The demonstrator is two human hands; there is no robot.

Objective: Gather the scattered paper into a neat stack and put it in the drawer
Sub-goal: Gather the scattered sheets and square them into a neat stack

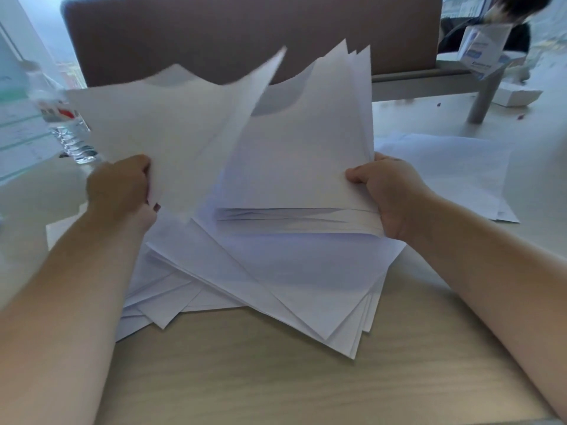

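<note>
My right hand (386,194) grips the right edge of a thick bundle of white sheets (300,154), lifted and tilted up above the desk. My left hand (122,188) pinches the lower corner of a few more white sheets (171,118), which are blurred and fan out to the upper right beside the bundle. Beneath both lies a messy pile of white paper (276,280) spread at odd angles on the wooden desk (260,378). More loose sheets (454,173) lie flat at the right. No drawer is in sight.
A clear plastic water bottle (64,124) stands at the left, close behind my left hand. A brown partition panel (245,35) runs along the back of the desk. Small white boxes (484,53) and a grey post (481,99) sit at the back right.
</note>
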